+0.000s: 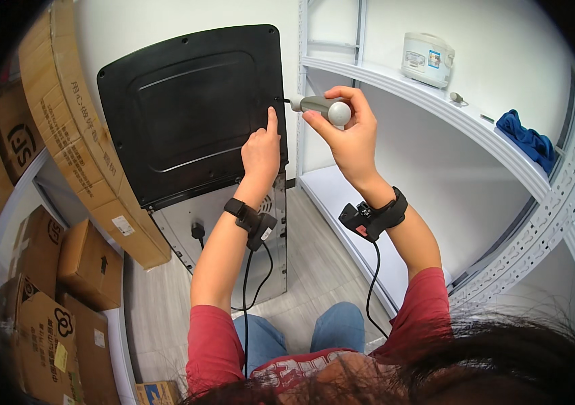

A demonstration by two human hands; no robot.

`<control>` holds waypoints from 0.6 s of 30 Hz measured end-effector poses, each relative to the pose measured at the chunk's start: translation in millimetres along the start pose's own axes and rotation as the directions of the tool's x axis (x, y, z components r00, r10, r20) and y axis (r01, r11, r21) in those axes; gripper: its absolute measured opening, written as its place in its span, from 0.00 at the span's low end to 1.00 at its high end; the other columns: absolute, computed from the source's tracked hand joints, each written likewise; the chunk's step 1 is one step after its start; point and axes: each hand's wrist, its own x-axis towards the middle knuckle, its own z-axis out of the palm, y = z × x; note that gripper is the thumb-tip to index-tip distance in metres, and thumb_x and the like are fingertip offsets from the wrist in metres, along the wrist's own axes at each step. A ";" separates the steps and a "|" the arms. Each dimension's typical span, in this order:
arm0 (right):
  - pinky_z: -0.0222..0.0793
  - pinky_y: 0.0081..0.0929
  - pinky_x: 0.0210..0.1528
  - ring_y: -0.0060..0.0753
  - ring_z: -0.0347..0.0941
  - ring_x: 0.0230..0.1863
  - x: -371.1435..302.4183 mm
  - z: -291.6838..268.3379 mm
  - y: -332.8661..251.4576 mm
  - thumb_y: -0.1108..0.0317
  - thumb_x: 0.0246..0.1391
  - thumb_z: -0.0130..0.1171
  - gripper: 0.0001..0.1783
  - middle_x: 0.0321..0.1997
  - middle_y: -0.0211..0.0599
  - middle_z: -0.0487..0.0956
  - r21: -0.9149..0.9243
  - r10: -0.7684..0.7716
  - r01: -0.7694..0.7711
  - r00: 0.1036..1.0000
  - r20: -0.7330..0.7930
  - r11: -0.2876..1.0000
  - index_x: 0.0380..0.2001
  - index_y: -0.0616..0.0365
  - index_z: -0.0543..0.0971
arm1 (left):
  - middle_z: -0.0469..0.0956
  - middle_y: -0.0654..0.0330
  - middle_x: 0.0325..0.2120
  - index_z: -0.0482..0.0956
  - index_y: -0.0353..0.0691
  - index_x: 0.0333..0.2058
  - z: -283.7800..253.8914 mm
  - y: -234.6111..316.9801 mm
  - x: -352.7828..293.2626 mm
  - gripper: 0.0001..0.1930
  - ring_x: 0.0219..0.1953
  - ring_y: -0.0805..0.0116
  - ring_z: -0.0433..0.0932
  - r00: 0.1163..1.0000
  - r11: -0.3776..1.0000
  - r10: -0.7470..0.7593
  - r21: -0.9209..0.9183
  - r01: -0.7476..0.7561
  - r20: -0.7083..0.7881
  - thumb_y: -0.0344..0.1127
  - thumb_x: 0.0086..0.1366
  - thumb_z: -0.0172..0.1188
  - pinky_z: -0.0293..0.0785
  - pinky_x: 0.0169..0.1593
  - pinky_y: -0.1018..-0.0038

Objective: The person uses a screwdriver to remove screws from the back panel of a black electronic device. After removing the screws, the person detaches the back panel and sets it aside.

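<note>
Grasping the screwdriver at one o'clock, our right hand curls its fingers round the thick handle, likely our best hold; it looks light, stiff, smooth. Our left hand points at the panel, eleven o'clock; whether its folded fingers hold anything, we cannot tell.

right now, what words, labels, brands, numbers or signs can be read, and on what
Wording not copied; print is on:
Tall carton: dark characters, small print unreadable
Carton beside it: arrow
Upper-left carton: dark letters
Lower-left carton: dark characters, flower mark
Rice cooker: label too small to read
Red shirt: pale letters, partly hidden
Black panel, screwdriver: none seen
</note>
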 end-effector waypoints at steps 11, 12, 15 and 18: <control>0.63 0.19 0.35 0.20 0.67 0.33 2.5 -2.7 -23.4 0.70 0.43 0.66 0.18 0.38 0.30 0.77 -0.087 0.093 -0.082 0.988 0.126 0.993 0.41 0.55 0.76 | 0.75 0.56 0.20 0.64 0.42 0.56 -14.3 -1.3 17.1 0.31 0.24 0.59 0.78 0.999 0.996 -0.041 -0.074 0.040 -0.006 0.33 0.52 0.63 0.73 0.26 0.66; 0.63 0.18 0.35 0.18 0.67 0.33 2.6 -1.2 -22.0 0.71 0.44 0.65 0.19 0.39 0.30 0.77 -0.015 0.066 -0.065 0.992 0.106 0.998 0.42 0.55 0.75 | 0.75 0.56 0.20 0.64 0.42 0.56 -14.7 0.6 17.3 0.32 0.24 0.59 0.77 0.999 0.997 -0.039 -0.066 0.039 0.007 0.32 0.52 0.63 0.73 0.26 0.66; 0.63 0.17 0.34 0.17 0.67 0.34 3.5 0.3 -8.5 0.72 0.46 0.62 0.19 0.40 0.31 0.76 0.149 -0.003 -0.012 0.995 0.100 0.989 0.44 0.56 0.72 | 0.75 0.56 0.20 0.62 0.43 0.58 -14.7 3.6 17.4 0.34 0.24 0.59 0.77 0.998 0.997 -0.043 -0.058 0.045 0.040 0.32 0.51 0.64 0.73 0.27 0.66; 0.64 0.18 0.33 0.19 0.68 0.34 7.4 -4.8 1.9 0.72 0.46 0.62 0.19 0.41 0.32 0.75 0.184 -0.058 0.026 0.984 0.169 0.982 0.44 0.57 0.71 | 0.75 0.56 0.20 0.61 0.45 0.59 -13.0 2.6 16.5 0.35 0.24 0.59 0.77 0.998 0.996 -0.045 -0.070 0.047 0.042 0.32 0.51 0.64 0.73 0.27 0.65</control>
